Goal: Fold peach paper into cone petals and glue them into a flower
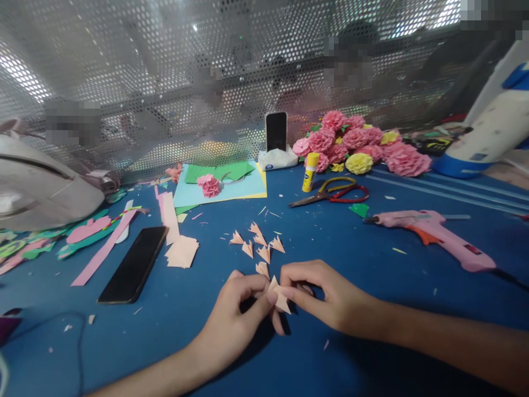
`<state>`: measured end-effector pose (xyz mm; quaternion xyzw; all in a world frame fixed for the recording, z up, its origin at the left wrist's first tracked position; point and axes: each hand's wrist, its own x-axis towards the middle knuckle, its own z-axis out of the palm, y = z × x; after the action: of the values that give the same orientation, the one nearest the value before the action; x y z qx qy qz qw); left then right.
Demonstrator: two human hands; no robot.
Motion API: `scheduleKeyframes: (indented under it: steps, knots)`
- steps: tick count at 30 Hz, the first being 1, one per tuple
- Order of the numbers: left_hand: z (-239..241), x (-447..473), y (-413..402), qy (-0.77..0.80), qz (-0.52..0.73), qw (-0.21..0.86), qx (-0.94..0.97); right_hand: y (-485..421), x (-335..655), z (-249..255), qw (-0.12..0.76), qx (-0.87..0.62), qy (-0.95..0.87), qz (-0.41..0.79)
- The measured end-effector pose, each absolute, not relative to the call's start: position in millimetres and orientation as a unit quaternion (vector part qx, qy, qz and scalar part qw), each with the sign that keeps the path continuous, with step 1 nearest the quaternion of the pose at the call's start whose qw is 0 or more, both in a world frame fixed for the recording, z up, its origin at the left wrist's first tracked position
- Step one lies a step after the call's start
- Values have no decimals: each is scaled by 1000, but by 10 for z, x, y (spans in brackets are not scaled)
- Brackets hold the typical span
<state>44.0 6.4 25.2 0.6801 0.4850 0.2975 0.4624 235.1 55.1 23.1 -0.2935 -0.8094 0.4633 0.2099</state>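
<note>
My left hand (242,309) and my right hand (320,295) meet low in the middle of the blue table (351,259). Both pinch one small folded piece of peach paper (279,296) between thumbs and fingertips, just above the table top. Just beyond the hands lie several folded peach paper pieces (258,245) in a loose cluster. A stack of peach paper squares (182,252) rests to the left of that cluster.
A black phone (134,264) lies left of my hands. A pink glue gun (433,234) lies to the right, scissors (330,194) and a yellow glue stick (309,172) behind. Pink and yellow paper flowers (359,146) sit at the back, coloured sheets (219,184) centre-left, paper strips (103,248) left.
</note>
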Motion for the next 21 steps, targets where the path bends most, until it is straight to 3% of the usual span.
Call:
scheduleKeyframes:
  steps: [11, 14, 18, 21]
  knots:
    - [198, 401, 133, 474, 386, 393, 687, 588, 2427, 205, 239, -245, -873, 347]
    - [185, 349, 127, 423, 380, 265, 779, 606, 2451, 209, 238, -262, -862, 362]
    - [171, 314, 60, 306, 299, -33, 903, 641, 2459, 222, 251, -299, -833, 393]
    - [188, 343, -1, 277, 267, -115, 916, 657, 2462, 209, 250, -288, -836, 394]
